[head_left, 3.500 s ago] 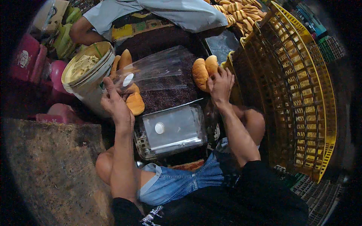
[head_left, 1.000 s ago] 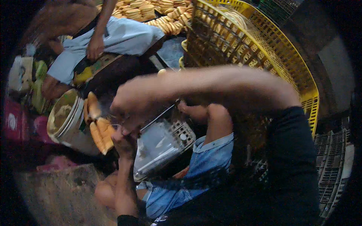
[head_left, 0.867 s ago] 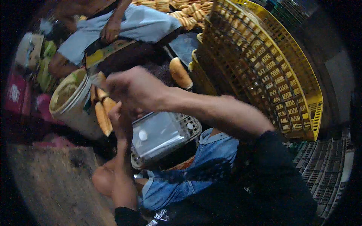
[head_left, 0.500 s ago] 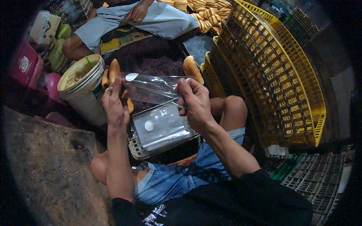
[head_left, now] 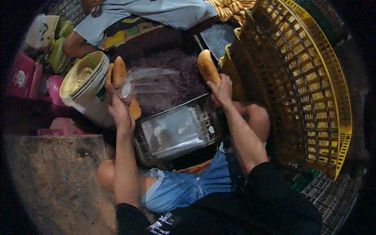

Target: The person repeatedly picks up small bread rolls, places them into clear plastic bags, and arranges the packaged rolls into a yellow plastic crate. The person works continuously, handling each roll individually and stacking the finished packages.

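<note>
While the person sits with knees apart over a shiny metal box (head_left: 176, 131) that rests just below and between the two hands, the left hand (head_left: 119, 111) is closed on the mouth of a clear plastic bag (head_left: 147, 80), pinching its edge so the film stands open toward the right. The right hand (head_left: 222, 89) is wrapped around the lower end of a long bread roll (head_left: 207, 66), gripping it upright, well apart from the bag's opening. Just behind the left hand more rolls (head_left: 117, 70) stand on end — whether they are inside the bag or only beside it I cannot tell — and next to them, further to the left, sits a white bucket (head_left: 84, 88) of pale spread. Close beside the right hand, on its outer side, a yellow plastic crate (head_left: 313, 86) tilts up on edge. Beyond both hands another person's sleeve (head_left: 156, 11) and a heap of rolls (head_left: 231, 6) show at the far rim. The risk, as I judge it, lies in the thin film: held at one edge only, the mouth could sag or fold shut, so a roll brought across might catch on the rim, crumple the bag or slip out of the fingers — and a roll held by its end alone could tip or break.
</note>
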Tool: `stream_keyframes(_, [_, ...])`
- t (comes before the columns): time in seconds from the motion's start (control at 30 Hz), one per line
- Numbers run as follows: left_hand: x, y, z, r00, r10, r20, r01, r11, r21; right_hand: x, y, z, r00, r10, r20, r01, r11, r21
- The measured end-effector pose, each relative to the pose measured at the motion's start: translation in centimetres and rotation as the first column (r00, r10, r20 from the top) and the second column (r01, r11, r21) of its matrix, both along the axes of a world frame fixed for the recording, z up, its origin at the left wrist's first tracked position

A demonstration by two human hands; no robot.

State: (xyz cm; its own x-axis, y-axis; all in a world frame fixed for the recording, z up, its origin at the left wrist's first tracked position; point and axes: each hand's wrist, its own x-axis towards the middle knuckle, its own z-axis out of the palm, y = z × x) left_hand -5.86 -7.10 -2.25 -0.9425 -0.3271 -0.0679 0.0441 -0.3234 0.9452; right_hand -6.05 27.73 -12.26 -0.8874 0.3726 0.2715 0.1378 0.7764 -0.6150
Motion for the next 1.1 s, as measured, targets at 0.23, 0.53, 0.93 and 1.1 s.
stream_keyframes(0.23, [-1.0, -0.9, 0.7, 0.988, -0.125, -0.086, 0.125, 0.992, -0.01, 0.9, 1.8, 11.8, 0.973, 0.227, 0.037, -0.129, 0.673, -0.728])
stream_keyframes(0.53, [-1.0, 1.5, 2.1, 0.999, 0.022, -0.043, -0.031, 0.972, -0.231, 4.0, -1.1, 19.8, 0.967, 0.197, -0.164, -0.219, 0.302, -0.928])
stream_keyframes(0.93, [3.5, 3.7, 3.3, 0.931, -0.284, -0.229, 0.31, 0.947, 0.084, 5.9, -12.0, 19.6, 0.834, 0.412, -0.366, -0.544, 0.503, -0.672])
stream_keyframes(1.1, [4.1, 1.0, 5.0, 0.918, -0.364, -0.16, 0.386, 0.722, 0.574, 5.9, -15.4, 22.7, 0.698, 0.528, -0.483, -0.439, 0.849, 0.295])
